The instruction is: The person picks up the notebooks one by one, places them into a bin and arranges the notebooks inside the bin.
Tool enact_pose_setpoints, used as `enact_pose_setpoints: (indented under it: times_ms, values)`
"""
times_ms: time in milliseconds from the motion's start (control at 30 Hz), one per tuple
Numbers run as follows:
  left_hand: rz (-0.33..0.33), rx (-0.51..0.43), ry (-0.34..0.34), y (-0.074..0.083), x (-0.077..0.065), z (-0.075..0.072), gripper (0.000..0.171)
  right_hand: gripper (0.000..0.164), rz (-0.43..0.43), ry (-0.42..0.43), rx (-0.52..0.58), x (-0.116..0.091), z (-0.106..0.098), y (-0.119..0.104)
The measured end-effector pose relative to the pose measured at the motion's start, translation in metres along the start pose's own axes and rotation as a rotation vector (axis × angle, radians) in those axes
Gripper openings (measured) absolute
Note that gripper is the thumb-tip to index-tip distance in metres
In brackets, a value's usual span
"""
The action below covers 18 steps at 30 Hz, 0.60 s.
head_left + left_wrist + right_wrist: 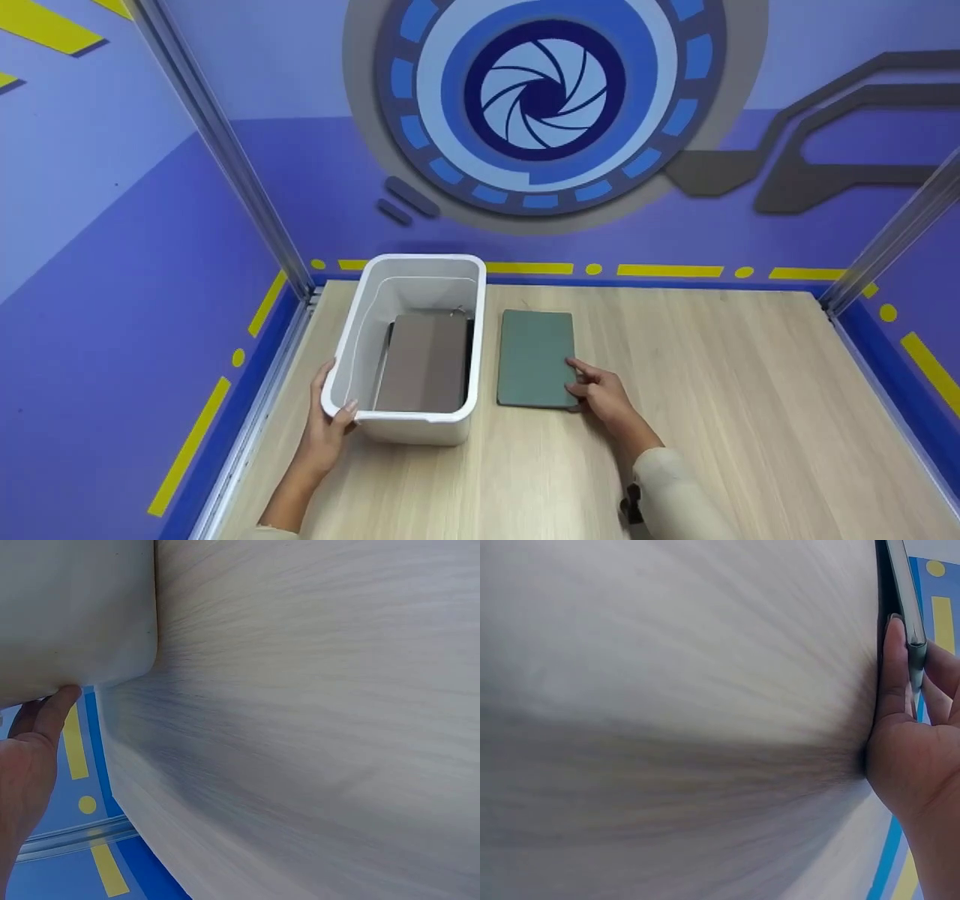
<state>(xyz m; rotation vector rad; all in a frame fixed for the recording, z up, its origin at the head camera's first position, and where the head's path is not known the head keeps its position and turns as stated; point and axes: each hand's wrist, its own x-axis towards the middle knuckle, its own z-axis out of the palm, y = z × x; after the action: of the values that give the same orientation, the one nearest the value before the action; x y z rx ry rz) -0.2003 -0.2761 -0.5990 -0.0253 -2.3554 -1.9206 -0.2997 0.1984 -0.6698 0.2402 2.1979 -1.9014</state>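
A white plastic bin (pixel 411 426) stands on the left part of the table. My left hand (pixel 327 429) grips its near left corner, thumb over the rim and fingers against the outer wall. Inside the bin lies a brown notebook (pixel 426 360), on top of something dark that it mostly hides. To the right of the bin is a green notebook (pixel 535 358). My right hand (pixel 609 397) pinches its right edge near the lower corner. From the right wrist view, that notebook's edge (pixel 907 600) sits between thumb and fingers, slightly off the table.
The wooden table (pixel 735 405) is bordered by blue-purple printed panels at the back and both sides. Metal posts (pixel 225 150) rise at the rear corners. A small metallic ring (pixel 457 310) shows at the far end inside the bin.
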Motion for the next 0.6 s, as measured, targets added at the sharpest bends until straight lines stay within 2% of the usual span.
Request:
enact_pose_setpoints:
  times_ms: [600]
  values:
    - [0.006, -0.001, -0.006, 0.001, 0.0004, 0.0005, 0.078, 0.061, 0.029, 0.004, 0.025, -0.0016, 0.0, -0.0021]
